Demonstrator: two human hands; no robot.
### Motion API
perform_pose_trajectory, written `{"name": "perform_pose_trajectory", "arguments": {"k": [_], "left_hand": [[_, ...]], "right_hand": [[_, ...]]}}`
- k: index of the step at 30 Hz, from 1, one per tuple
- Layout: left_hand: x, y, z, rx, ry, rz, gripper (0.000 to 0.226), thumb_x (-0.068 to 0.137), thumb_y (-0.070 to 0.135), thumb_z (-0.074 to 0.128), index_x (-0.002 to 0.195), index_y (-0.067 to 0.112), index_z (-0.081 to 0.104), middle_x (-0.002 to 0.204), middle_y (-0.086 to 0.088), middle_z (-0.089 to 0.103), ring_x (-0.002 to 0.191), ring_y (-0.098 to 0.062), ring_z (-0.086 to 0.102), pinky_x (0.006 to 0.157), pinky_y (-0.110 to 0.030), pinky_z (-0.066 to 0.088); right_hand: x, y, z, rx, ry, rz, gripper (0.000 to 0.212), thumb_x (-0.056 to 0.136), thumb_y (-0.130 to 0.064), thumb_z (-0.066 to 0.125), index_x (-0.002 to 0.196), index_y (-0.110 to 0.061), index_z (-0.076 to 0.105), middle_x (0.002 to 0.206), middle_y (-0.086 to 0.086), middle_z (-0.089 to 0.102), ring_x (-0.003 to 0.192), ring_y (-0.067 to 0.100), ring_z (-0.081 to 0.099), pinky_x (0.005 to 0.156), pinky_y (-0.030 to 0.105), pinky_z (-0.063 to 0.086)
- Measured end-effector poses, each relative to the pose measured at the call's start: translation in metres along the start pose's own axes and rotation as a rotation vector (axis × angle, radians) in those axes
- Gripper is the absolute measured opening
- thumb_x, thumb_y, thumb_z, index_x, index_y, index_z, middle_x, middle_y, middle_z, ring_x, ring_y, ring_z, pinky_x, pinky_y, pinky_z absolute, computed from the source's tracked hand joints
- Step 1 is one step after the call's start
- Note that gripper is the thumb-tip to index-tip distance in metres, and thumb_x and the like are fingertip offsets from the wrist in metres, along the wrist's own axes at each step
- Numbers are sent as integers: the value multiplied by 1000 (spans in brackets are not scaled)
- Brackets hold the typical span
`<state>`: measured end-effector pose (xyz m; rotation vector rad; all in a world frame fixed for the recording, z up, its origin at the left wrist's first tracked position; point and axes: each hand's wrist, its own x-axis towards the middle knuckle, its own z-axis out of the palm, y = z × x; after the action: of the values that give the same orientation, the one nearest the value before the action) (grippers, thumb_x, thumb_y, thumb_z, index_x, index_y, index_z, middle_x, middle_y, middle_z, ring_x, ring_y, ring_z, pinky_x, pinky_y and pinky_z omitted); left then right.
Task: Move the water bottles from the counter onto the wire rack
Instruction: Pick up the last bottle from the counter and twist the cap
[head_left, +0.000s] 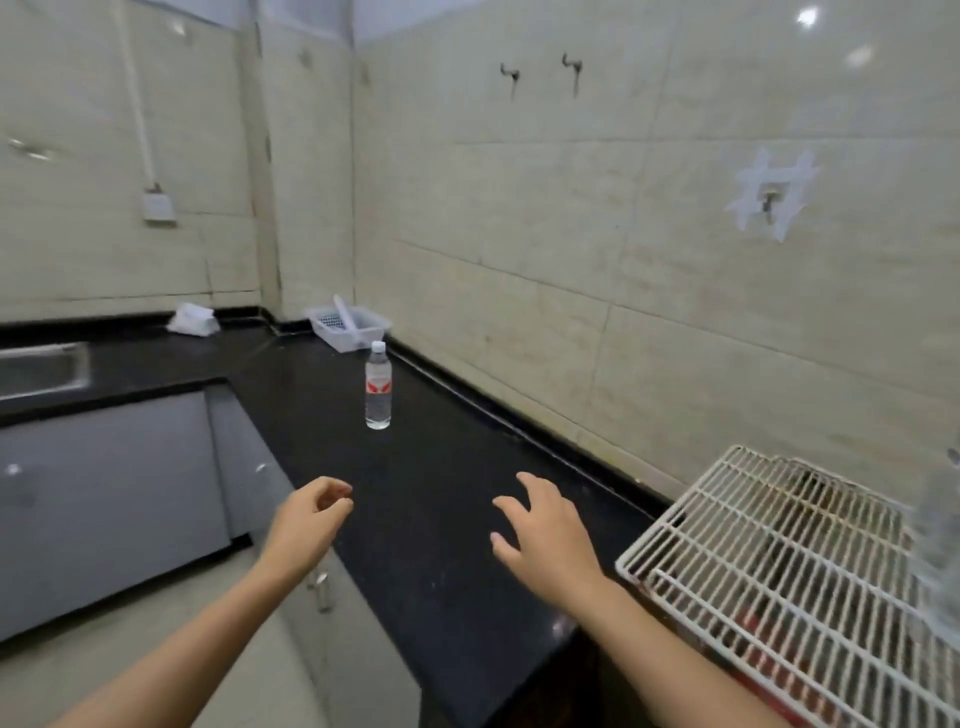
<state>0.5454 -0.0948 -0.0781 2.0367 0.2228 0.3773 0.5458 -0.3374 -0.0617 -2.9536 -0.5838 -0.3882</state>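
The counter (447, 457) was black and glossy and had an L shape. One arm ran along the tiled wall (623, 270) on the right, and the other arm turned to the left, where a metal sink (41, 369) was set in it. Below the counter were grey cabinet doors (104, 493).

One water bottle (377, 387) stood upright on the counter, about in the middle of its width. It was clear, with a white cap and a red and white label. It was well apart from both hands and from the wire rack (753, 545).

The rack was white and lay at the near right, over a red thing (753, 634) that showed through the wires. At the right edge of the picture a clear, blurred thing (937, 545) stood on the rack; it was too blurred to say what it was.

The left hand (306, 519) hung over the front edge of the counter with its fingers loosely curled and held nothing. The right hand (540, 535) was over the counter, palm down, its fingers spread and a little bent, and it also held nothing.

In the far corner a white plastic basket (347, 326) stood against the wall, and a crumpled white thing (192, 319) lay to its left. On the wall were two dark hooks (511, 75), a third hook fixed with white tape (771, 195), and a white switch box (158, 205) with a pipe above it.
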Motion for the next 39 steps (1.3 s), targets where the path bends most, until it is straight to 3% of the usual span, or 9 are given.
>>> {"name": "perform_pose_trajectory", "arguments": {"k": [3,13,17,21,28,39], "left_hand": [[19,-28,-55,-43,61,-23,11,84,2,54,90,8,62,94,-12,63,91,-25,57,79,-30,39],[63,-125,-203,-2,198,-161,26,86,8,50,109,1,59,98,-12,59,90,-24,52,76,-29,37],[73,-153,-221,92,183,-189,30,85,10,51,113,1,58,113,-19,61,105,-32,55,88,-36,43],[93,-166,-229,212,173,-136,32,84,15,53,114,6,58,118,-16,61,111,-31,53,96,-41,43],[144,-189,-216,352,102,-146,34,88,20,49,120,11,53,124,-10,56,118,-27,46,100,-39,38],[360,-189,-109,532,-105,-89,37,89,24,46,124,17,50,130,-6,53,124,-23,43,102,-34,37]], "right_hand": [[36,-47,15,26,-15,-11,47,92,-36,43,136,-19,38,153,12,17,142,23,16,110,37,23],[121,-181,68,126,-163,97,49,89,-36,49,135,-19,41,148,12,27,137,27,25,107,38,30],[149,-196,73,93,-193,107,49,89,-36,50,134,-19,40,147,11,29,135,26,27,107,37,32],[190,-201,72,108,-178,133,49,89,-35,50,134,-19,40,146,10,30,134,26,30,104,38,36],[258,-195,112,206,-189,185,50,89,-34,51,134,-17,40,143,10,34,131,25,33,101,38,39],[430,-103,179,501,-68,386,48,88,-30,55,132,-16,42,139,10,39,129,24,36,99,36,38]]}}
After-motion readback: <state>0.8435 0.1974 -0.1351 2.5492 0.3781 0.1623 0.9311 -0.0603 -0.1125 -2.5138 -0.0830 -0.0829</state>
